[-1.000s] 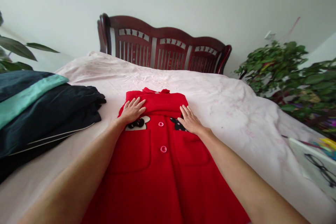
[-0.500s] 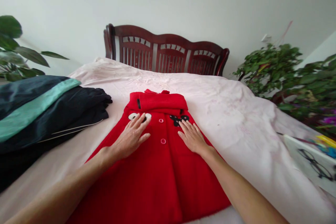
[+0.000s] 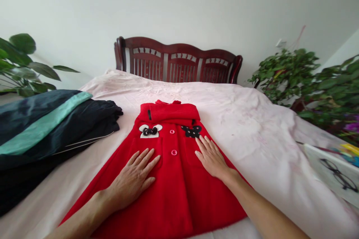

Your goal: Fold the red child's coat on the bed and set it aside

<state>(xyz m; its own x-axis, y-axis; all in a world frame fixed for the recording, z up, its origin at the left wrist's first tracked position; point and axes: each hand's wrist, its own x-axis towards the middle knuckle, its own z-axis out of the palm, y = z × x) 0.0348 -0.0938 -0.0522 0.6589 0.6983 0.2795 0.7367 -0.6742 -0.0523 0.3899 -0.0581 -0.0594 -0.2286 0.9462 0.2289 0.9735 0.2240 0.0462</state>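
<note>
At the far left, a plant [image 3: 25, 50] with broad, smooth leaves stands beyond a heap of dark clothing [image 3: 84, 119], soft and creased, crossed by a mint-green band and thin pale piping. To its right, the left hand [image 3: 133, 179] rests palm down, spread wide with the thumb apart, its fingertips on the left patch pocket of a red coat [image 3: 171, 190]. The coat lies under both hands and between them, face up on the bed [image 3: 246, 130], flaring toward the hem. Its cloth looks thick and matte. A folded red band lies across the top, below the collar. Above the left pocket sits a pale, round-eared appliqué [image 3: 151, 135] with a black bow; down the middle run two round, shiny pink-rimmed buttons [image 3: 172, 132]. Behind, a dark wooden frame [image 3: 182, 61] shows a wavy top and upright slats. On the right pocket, the right hand [image 3: 210, 157] lies flat with fingers slightly parted, just below a black dotted appliqué [image 3: 192, 131]. The pockets' insides are hidden. Farther right are wrinkled, pale pink bedding, leafy plants [image 3: 288, 71], and a whitish flat surface [image 3: 314, 157] holding dark-framed glasses [image 3: 339, 174] and a yellow item [image 3: 350, 149].
</note>
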